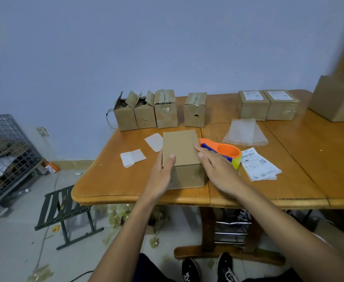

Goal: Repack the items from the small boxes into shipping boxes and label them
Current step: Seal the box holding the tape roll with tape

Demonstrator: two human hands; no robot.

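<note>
A plain brown shipping box stands near the front of the wooden table, its top flat and closed. My left hand holds its left side, thumb lying on the top, fingers hidden behind the box. My right hand lies against its right side with straight fingers, thumb touching the top edge. Several small worn boxes stand at the back, two with flaps open, and another small box stands apart. Two labelled shipping boxes sit at the back right. Shipping labels lie to the right.
An orange and blue tape dispenser sits just right of the box, behind my right hand. Bubble wrap lies behind it. Two white backing papers lie left of the box. A large carton is at far right. A folding stool stands by the table.
</note>
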